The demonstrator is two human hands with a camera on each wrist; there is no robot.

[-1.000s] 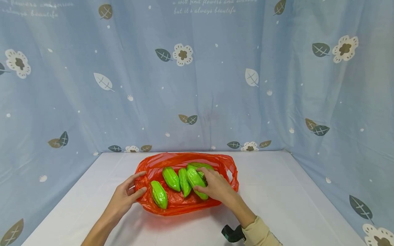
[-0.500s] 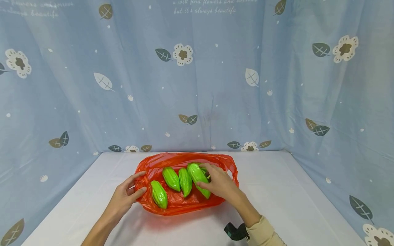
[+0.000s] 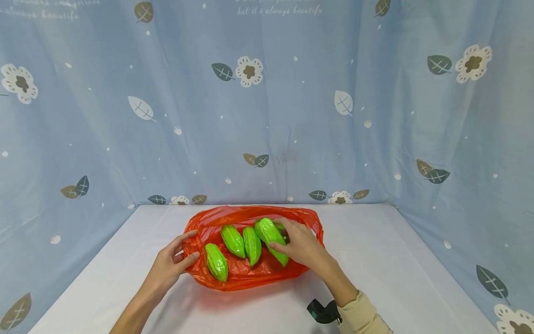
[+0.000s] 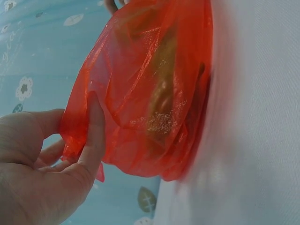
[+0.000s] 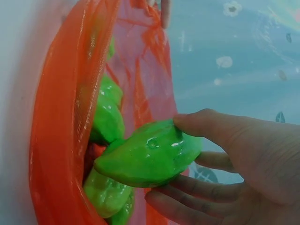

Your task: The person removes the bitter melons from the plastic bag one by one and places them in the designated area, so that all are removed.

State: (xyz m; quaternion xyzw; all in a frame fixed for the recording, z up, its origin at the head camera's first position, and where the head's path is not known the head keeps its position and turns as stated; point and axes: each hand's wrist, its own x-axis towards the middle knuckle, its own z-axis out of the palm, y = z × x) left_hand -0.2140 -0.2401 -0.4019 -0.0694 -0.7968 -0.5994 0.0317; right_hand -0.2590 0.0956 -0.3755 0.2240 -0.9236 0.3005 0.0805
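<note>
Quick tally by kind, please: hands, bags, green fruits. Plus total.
Hands: 2
Red bag: 1
Green fruits: at least 5, some partly hidden
Total: at least 8

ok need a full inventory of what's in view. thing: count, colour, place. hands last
Table: 1, white, under everything else
Plastic bag: 1, red, see-through, mouth open, centre of the table
Green ridged fruit: at least five, bright green, one held, the rest in the bag; some partly hidden, so exact count unclear
Curtain: blue with leaves, flowers and white lettering, behind the table and along both sides; panel count unclear
Small device: 1, black, near edge of the head view, right of centre
Sleeve: 1, beige, on the right forearm
Left hand: 1, bare, pinching the bag's left edge
Right hand: 1, bare, fingers round one fruit
</note>
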